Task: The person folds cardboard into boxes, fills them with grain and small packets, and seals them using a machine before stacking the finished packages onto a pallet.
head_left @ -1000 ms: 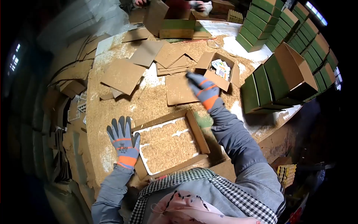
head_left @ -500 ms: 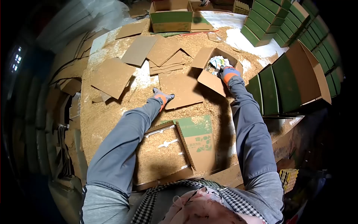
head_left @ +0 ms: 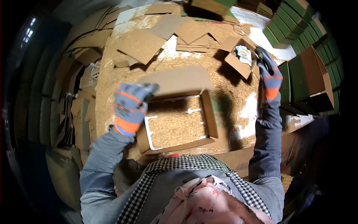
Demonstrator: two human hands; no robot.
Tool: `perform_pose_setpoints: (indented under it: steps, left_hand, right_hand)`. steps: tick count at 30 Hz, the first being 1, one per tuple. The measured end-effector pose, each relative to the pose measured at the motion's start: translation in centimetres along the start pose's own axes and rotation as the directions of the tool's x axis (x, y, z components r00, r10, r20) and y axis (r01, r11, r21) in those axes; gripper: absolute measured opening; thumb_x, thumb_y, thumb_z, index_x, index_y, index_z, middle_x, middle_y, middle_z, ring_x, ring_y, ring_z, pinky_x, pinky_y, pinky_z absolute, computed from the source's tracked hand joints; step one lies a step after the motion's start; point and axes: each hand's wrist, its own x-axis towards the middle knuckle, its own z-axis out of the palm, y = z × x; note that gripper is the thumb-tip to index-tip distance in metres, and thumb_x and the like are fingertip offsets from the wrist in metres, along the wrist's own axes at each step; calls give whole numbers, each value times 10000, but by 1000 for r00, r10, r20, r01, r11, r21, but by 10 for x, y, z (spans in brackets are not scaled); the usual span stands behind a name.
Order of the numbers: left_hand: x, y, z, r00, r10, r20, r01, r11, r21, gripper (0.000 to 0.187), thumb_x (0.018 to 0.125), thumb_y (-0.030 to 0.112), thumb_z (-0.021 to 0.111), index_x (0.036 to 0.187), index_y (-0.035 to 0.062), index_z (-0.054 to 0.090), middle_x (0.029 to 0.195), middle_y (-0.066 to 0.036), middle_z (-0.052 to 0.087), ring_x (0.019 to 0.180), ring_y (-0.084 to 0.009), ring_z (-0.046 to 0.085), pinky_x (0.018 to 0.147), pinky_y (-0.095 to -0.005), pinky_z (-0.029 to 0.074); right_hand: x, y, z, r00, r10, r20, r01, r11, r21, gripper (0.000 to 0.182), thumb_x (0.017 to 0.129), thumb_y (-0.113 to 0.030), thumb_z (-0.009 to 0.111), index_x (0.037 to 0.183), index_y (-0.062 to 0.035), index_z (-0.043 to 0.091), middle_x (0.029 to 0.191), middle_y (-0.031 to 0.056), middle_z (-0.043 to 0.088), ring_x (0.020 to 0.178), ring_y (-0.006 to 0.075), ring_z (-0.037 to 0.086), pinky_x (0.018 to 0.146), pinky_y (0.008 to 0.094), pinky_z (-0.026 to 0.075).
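Note:
My left hand (head_left: 128,106), in a grey and orange glove, is closed at the left end of a blurred cardboard sheet (head_left: 181,79). This sheet stands over the far edge of an open box (head_left: 210,117) with a layer of husk-like bedding (head_left: 175,127) inside. At the right, my gloved right hand (head_left: 270,74) is beside a small open carton (head_left: 238,65) that holds printed packets (head_left: 244,55). Its fingers are bent together around something small that I cannot make out.
Loose cardboard sheets (head_left: 140,44) lie across the far side of the husk-strewn table (head_left: 106,97). Green boxes (head_left: 285,84) line the right, with stacked ones (head_left: 279,30) behind. A green carton (head_left: 212,6) is at the far edge.
My left hand has come nearer with the cardboard sheet, which was lying flat on the table. My right hand has come out of the small carton to its right side. The view has shifted.

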Motion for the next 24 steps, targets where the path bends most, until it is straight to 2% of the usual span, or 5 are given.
perform_pose_setpoints:
  steps: [5,6,18,22,24]
  left_hand:
    - [-104,57,43,816,146,559,-69,985,-157,146,746,152,536,887,159,576,831,10,552,768,-198,555,607,-365,458]
    - [-106,67,47,493,80,866,76,988,-134,158,763,236,556,909,178,580,876,3,567,833,-211,569,678,-368,474]
    - [-115,37,106,489,221,844,231,900,-370,584,800,526,488,1160,68,517,1057,-224,571,997,-343,547,871,-396,417]
    - [-132,23,22,935,-291,200,270,224,-936,332,862,141,527,1172,22,518,1115,-126,573,1012,-204,546,903,-349,426]
    - [-174,-3,61,590,-807,15,143,86,-986,354,887,34,411,1234,-36,426,1219,-139,489,1102,-205,488,959,-320,388]
  right_hand:
    - [-34,-128,53,844,-359,399,381,924,27,424,636,18,624,1057,-2,576,1096,193,569,1007,355,553,860,369,436]
    - [-49,-137,71,760,-367,536,386,919,83,404,650,-15,625,1051,-30,576,1089,179,575,997,343,561,854,369,448]
    - [-158,-89,178,87,143,986,448,878,-167,477,786,-351,564,1222,-174,488,1302,122,420,1157,322,438,954,363,377]
    - [-100,-107,99,639,-69,766,-111,977,180,537,855,-420,485,1327,-188,378,1297,83,449,1118,239,485,933,325,394]
    - [-86,-62,69,696,467,546,-717,400,571,509,890,-348,450,1341,-140,339,1227,101,498,1064,226,507,889,312,418]
